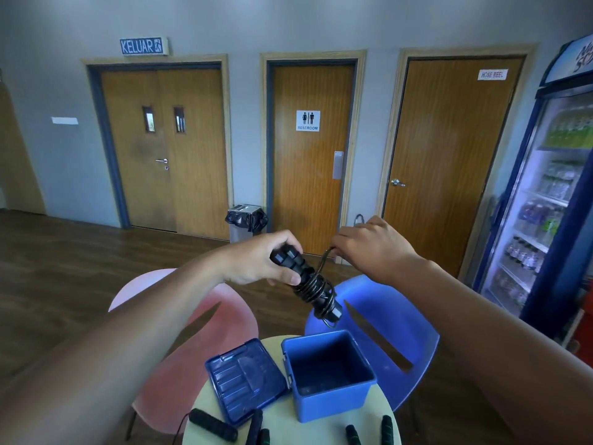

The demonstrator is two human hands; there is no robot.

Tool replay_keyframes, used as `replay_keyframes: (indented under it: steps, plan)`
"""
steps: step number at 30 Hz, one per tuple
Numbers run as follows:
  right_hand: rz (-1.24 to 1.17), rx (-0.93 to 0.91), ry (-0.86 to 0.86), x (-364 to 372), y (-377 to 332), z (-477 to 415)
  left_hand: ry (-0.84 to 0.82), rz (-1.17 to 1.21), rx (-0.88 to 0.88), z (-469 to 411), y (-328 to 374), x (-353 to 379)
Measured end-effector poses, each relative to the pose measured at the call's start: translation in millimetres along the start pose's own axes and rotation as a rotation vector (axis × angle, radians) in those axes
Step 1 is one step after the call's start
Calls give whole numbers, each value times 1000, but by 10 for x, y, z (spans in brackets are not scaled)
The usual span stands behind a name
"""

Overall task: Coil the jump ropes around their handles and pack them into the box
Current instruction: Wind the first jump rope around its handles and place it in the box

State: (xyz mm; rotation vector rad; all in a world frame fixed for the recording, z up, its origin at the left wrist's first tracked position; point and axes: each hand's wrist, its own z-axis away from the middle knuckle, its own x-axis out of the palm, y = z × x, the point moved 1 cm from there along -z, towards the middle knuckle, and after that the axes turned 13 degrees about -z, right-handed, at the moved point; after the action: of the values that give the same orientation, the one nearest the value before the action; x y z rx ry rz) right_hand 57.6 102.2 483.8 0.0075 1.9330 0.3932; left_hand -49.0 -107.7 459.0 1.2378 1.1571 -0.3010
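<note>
Above the open blue box [330, 374], your left hand [256, 261] is gripping the black handles [305, 281]. Your right hand [372, 245] is pinching the rope [322, 261] coiled around them.

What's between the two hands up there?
In the head view, black rope runs from the right hand to the handles held by the left hand.

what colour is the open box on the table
Blue. The box and its lid beside it are both blue, clearest in the head view.
</note>
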Motion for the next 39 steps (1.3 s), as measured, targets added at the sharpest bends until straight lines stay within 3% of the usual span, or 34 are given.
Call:
replay_keyframes:
  steps: [3, 7, 11, 14, 18, 21, 25, 32, 37, 39]
  plan:
    - [-192, -67, 130, 68, 10, -20, 4, 102, 33, 56, 69, 28]
    - [-926, -1, 152, 179, -10, -27, 70, 330, 96, 100, 89, 27]
    - [-1683, 218, 107, 409, -165, -4, 150, 616, 106, 82, 55, 69]
    - [-2012, 312, 48, 545, -254, -23, 184, 798, 125, 53, -11, 153]
    - [-1985, 376, 239, 683, -273, -77, 352, 850, 36, 12, -51, 218]
    - [-1817, 517, 456, 771, -303, -94, 501, 697, -163, -40, -68, 282]
    - [-1818, 582, 579, 817, -384, -76, 624, 488, -369, -122, -40, 412]
    - [-1615, 494, 546, 720, -295, -31, 337, 347, -287, -150, 3, 543]
    - [-1344, 360, 375, 682, -208, -28, 365, 45, -245, -232, -19, 528]
    - [-1286, 310, 312, 665, -181, -11, 394, 30, -277, -241, -21, 516]
